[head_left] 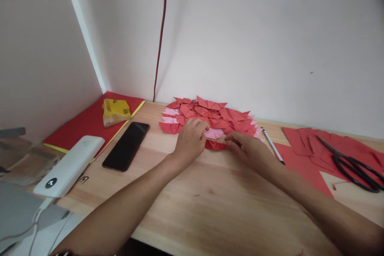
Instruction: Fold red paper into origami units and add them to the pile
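Observation:
Rows of folded red and pink paper pieces [210, 113] overlap on the wooden table near the wall. At their front edge, my left hand [193, 138] has its fingers bent together over the left end of a pink piece [213, 133]. My right hand [244, 146] is at the right end of the front pieces, thumb and fingers close together. Between the two hands lies a folded red piece [215, 145]. Whether either hand grips a piece is hidden by the fingers.
Left are a black phone [126, 146], a white power bank [70, 166] with a cable, and a yellow packet [116, 111] on a red folder [81, 124]. Right are a pen [273, 145], red paper sheets [300, 168] and black scissors [349, 162]. A cord hangs along the wall.

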Available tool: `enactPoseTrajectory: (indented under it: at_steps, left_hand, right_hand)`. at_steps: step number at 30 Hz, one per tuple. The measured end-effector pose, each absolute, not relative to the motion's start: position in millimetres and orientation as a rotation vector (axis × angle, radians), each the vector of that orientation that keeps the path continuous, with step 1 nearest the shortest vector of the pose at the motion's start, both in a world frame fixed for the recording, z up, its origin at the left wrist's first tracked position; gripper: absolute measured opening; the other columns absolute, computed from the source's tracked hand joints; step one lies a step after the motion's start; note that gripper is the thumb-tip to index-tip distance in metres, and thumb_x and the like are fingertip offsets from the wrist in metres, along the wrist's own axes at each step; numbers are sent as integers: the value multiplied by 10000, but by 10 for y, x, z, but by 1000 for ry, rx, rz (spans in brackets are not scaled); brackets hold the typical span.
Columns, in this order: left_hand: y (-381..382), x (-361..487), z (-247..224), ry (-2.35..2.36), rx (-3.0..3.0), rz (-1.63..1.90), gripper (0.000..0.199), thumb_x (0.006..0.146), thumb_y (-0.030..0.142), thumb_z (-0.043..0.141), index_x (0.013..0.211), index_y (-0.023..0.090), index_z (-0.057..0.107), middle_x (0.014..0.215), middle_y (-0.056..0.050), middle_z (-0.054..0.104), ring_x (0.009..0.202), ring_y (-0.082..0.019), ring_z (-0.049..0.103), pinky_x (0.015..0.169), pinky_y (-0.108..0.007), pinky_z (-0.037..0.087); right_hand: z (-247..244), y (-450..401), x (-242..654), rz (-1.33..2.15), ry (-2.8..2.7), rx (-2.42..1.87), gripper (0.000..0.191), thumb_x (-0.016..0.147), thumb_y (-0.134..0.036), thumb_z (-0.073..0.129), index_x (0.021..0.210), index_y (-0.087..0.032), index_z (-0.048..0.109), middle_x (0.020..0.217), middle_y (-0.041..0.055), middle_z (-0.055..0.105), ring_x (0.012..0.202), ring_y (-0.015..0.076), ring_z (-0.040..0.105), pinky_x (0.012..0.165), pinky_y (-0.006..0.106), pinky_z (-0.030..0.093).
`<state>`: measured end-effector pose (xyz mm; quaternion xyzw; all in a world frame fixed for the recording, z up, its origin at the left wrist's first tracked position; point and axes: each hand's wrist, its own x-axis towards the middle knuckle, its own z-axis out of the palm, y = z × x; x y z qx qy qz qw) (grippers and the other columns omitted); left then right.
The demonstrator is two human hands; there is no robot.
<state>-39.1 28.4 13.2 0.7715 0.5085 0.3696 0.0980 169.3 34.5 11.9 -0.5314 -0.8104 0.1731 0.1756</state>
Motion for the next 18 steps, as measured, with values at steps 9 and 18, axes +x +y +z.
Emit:
enactPoseTrajectory:
  at_steps: [9,18]
  left_hand:
    - [438,-534,161,1355,1804,1304,245,717,29,422,758,177,613,803,-15,674,793,-148,612,729,-244,440]
    - [334,-348,73,1300,2096,983,145,782,175,560,848,209,684,876,-42,697,844,-201,572,734,-292,413]
  right_hand:
    - [286,355,2290,183,-1965,-1729,188,853,-359,481,847,-240,626,748,38,689,566,179,580,584,291,378]
    - [242,450,2790,86,-1699,-1981,105,827,-247,540,882,-242,629,846,31,722,686,172,627,665,271,376]
